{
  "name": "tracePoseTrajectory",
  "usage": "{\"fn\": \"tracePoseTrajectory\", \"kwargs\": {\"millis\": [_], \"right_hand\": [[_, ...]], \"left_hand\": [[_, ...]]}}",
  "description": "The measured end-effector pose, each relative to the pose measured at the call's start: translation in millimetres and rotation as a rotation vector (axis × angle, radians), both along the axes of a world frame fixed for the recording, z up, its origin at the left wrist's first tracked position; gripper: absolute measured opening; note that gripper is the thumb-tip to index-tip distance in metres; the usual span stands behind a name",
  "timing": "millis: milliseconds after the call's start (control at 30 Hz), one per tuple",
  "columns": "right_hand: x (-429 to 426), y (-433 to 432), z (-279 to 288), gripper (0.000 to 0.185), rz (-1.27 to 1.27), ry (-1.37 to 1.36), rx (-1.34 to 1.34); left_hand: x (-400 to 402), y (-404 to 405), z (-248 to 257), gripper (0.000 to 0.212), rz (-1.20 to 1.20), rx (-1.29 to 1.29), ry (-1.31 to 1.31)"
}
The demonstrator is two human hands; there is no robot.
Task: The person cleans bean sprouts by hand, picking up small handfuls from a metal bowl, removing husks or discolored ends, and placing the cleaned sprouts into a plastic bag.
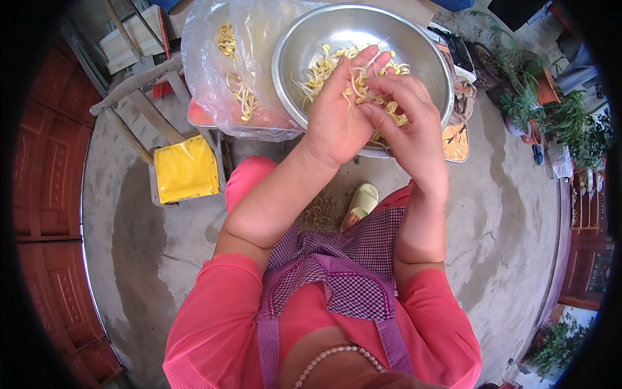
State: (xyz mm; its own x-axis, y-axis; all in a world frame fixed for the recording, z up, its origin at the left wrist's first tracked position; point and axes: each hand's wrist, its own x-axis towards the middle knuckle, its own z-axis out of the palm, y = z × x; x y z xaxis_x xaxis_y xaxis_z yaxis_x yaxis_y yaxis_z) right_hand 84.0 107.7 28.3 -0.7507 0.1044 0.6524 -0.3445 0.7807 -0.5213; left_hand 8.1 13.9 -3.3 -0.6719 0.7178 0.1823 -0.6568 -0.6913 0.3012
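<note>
Soybean sprouts (358,83) with yellow heads and pale tails lie in my left hand (335,124), which is turned palm up over the near side of a large stainless steel basin (302,51). My right hand (413,116) comes in from the right, its thumb and fingers pinching at the sprouts by the left palm. More soybean sprouts (323,73) are heaped on the basin's floor, partly hidden behind my hands. Left of the basin, a clear plastic bag (206,73) holds further soybean sprouts (243,99).
Beneath the bag shows a tray-like orange surface (197,114). A wooden chair with a yellow seat (187,169) stands on the concrete floor to the left. Small debris (323,209) is scattered near my slipper (364,198). Potted plants (522,107) line the right side.
</note>
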Motion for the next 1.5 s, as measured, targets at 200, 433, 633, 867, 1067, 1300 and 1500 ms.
{"fn": "tracePoseTrajectory", "kwargs": {"millis": [200, 433, 633, 867, 1067, 1300, 1500], "right_hand": [[-0.1, -1.1, -2.2, 0.021, -0.044, -0.091, -0.067], [0.0, 0.2, -0.9, 0.02, -0.01, -0.073, -0.122], [-5.7, 3.9, -6.7, 0.024, 0.004, 0.019, 0.139], [-0.5, 9.6, -9.9, 0.015, -0.05, -0.079, -0.316], [-7.4, 12.8, -14.3, 0.012, -0.072, 0.071, -0.389], [-4.0, 15.9, -13.7, 0.009, -0.139, 0.076, -0.427], [-5.7, 24.2, -16.4, 0.008, -0.203, 0.128, -0.378]], "left_hand": [[-0.7, -1.7, 2.4, 0.051, -0.06, 0.016, 0.003], [-3.2, -2.2, -2.1, 0.055, -0.061, 0.063, -0.014], [-2.3, -1.9, 0.6, 0.049, -0.071, 0.04, -0.052], [-4.7, 0.2, -5.0, 0.053, -0.072, 0.107, -0.053], [-4.6, 1.4, -5.2, 0.05, -0.081, 0.15, -0.091], [-3.8, 0.8, -3.5, 0.05, -0.053, 0.14, -0.115], [-5.6, 0.9, -4.7, 0.049, -0.042, 0.139, -0.103]]}}
